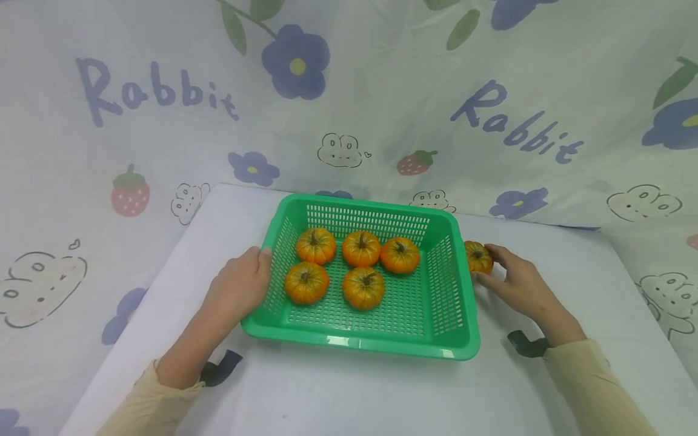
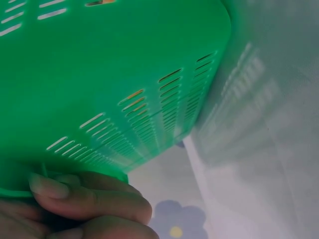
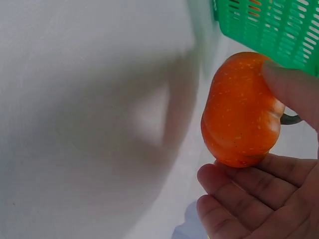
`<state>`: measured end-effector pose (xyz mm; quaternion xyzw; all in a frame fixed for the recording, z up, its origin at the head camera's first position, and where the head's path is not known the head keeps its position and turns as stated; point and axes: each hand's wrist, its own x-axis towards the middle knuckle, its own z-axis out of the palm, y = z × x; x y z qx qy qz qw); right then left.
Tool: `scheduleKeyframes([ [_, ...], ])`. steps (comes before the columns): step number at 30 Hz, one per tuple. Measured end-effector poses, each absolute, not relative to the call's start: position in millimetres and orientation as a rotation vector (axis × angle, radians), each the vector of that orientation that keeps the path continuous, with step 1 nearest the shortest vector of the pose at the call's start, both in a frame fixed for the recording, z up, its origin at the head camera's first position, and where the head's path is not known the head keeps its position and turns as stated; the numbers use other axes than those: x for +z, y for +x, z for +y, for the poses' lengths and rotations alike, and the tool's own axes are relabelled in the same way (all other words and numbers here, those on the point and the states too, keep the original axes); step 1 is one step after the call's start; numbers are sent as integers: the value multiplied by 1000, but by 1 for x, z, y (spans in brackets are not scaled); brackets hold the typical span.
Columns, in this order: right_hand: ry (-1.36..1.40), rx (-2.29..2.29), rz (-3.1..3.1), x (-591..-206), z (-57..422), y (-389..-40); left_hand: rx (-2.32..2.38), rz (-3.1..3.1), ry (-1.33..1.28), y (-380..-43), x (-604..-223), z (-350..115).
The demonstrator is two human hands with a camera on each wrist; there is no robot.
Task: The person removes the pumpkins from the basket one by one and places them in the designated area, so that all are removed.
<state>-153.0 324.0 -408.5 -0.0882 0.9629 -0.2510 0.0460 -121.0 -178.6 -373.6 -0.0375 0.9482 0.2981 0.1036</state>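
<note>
A green plastic basket (image 1: 360, 346) with slotted walls stands on the white table, holding several small orange pumpkins (image 1: 363, 288) grouped toward its left and middle. My left hand (image 1: 240, 281) grips the basket's left rim; in the left wrist view its fingers (image 2: 94, 199) curl around the edge beside the slotted wall. Just outside the right wall, my right hand (image 1: 512, 281) holds another small pumpkin (image 1: 478, 258) between thumb and fingers. From the right wrist view, this pumpkin (image 3: 241, 109) shows a smooth orange side, with its dark stem pointing toward the palm.
White cloth printed with rabbits, flowers and strawberries (image 1: 414, 163) rises behind and beside the white tabletop (image 1: 338, 399). A dark curved strap piece (image 1: 220, 368) shows by the left wrist, and a similar one (image 1: 528, 345) by the right.
</note>
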Motion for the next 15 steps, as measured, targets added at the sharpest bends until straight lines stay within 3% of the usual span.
scheduleKeyframes([
  [15, -224, -760, 2904, -416, 321, -153, 869, 2800, -102, -122, -372, -179],
])
